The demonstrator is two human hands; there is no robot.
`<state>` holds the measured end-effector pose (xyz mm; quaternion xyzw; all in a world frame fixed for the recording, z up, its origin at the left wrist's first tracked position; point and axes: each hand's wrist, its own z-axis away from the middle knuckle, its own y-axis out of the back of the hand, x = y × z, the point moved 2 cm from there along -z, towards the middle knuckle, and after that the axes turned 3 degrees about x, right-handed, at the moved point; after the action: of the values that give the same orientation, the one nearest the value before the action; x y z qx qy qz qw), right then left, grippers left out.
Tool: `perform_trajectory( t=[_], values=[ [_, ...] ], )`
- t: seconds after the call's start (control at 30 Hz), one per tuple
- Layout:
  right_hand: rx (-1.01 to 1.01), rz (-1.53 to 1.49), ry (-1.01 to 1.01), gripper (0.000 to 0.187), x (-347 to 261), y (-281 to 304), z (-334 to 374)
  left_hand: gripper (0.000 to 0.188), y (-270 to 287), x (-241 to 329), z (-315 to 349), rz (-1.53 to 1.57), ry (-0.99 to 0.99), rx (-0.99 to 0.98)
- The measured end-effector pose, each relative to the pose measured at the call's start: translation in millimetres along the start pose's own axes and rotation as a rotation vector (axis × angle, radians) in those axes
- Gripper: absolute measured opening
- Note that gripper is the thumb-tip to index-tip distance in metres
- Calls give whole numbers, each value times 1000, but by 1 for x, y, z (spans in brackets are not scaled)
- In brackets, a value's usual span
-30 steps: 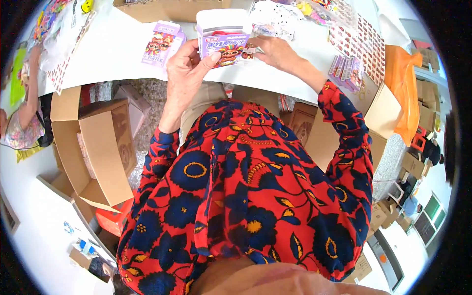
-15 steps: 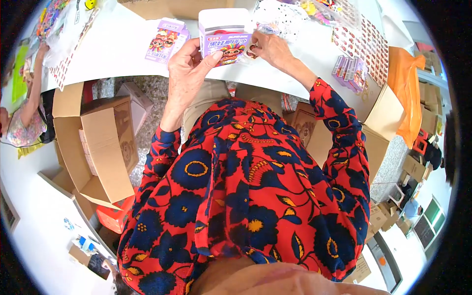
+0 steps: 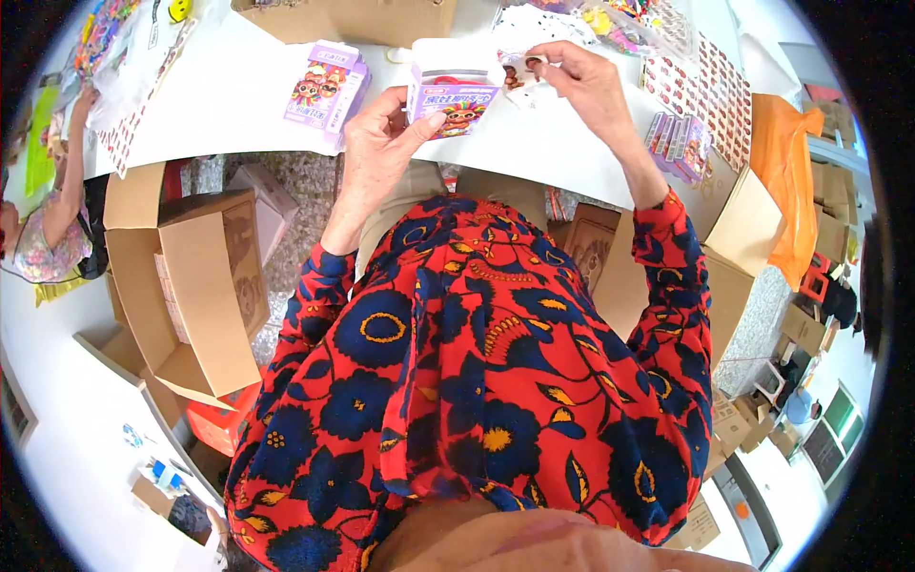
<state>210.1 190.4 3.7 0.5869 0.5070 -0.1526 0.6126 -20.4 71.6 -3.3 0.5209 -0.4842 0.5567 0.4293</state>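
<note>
My left hand (image 3: 376, 143) gripped the open purple carton (image 3: 450, 86), my right hand (image 3: 581, 81) pinched a small sticker sheet (image 3: 522, 69) beside it — not yet inserted, I judged.

A white table (image 3: 238, 105) fills the upper part of the view, the floor (image 3: 305, 181) under its near edge is grey speckled stone, open brown cardboard boxes (image 3: 191, 276) stand on the floor at the left and right, and the light is bright and even.
</note>
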Motion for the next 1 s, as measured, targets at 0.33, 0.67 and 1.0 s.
perform_trajectory(
  t=[0.33,0.67,1.0],
  values=[
    [-70,-57,-11,15,-39,13,18,28,-35,4,-8,1,-83,-297],
    [316,-617,-81,13,-37,41,20,32,-42,-2,-10,-6,-74,-221],
    [102,82,149,20,-105,28,24,39,-45,-8,-12,-57,-130,-143]
  ],
)
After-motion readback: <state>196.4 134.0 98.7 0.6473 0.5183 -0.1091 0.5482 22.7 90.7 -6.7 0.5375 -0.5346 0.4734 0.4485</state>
